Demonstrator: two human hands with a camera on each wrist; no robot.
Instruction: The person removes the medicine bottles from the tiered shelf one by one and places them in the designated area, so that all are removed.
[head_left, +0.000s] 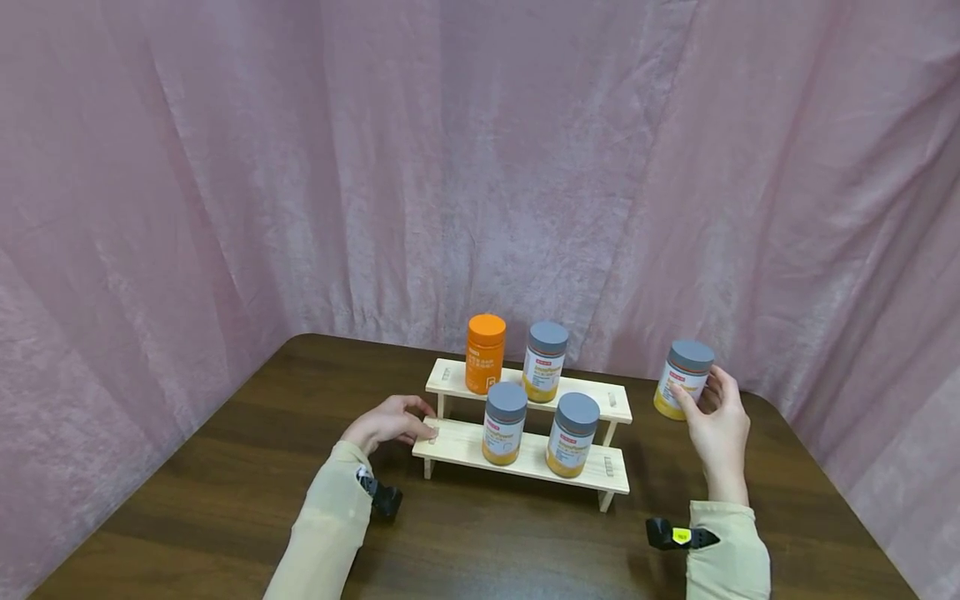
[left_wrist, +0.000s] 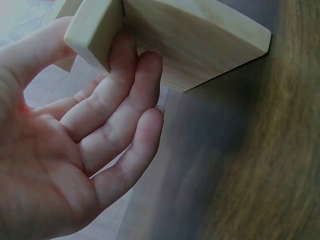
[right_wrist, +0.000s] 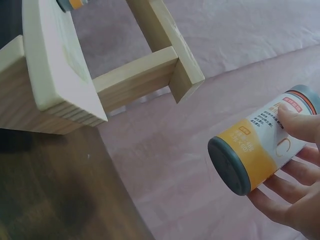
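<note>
Grey-lidded jar (head_left: 682, 381), right of frame, pinched by right hand (head_left: 722, 432), wooden rack (head_left: 535, 456), lower centre, pinched by left hand (head_left: 390, 423)

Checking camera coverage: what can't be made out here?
Head view: small print on the orange bottle, too small to read.
Left wrist view: thumb tip of the left hand, behind the wooden rack.
Right wrist view: most of a second jar, cut off by the top edge.

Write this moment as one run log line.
left hand: fingers pinch wooden rack's left end | right hand: holds gray-lidded jar aloft | rack: orange jar, three gray-lidded jars
</note>
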